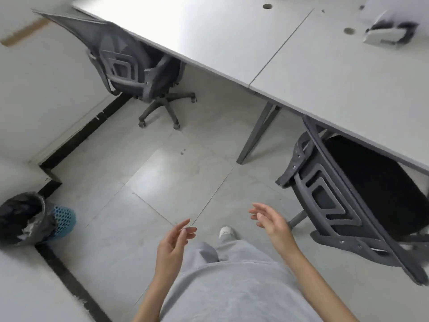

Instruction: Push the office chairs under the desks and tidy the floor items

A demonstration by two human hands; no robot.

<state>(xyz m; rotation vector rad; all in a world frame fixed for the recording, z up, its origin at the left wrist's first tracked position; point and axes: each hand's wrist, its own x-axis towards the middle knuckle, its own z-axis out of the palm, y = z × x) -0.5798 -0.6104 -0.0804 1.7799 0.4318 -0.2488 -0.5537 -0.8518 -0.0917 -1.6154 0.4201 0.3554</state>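
Two grey mesh office chairs stand at a long grey desk. The far chair sits at the left with its seat partly under the desk edge. The near chair is on the right, its black seat tucked partly under the desk. My left hand and my right hand hover over the floor in front of my body, fingers relaxed and holding nothing. My right hand is a short way left of the near chair's backrest, not touching it.
A blue mesh waste bin lined with a black bag stands by the wall at the left. A grey desk leg slants down between the chairs. A white and black object lies on the desk's far right. Tiled floor lies between the chairs.
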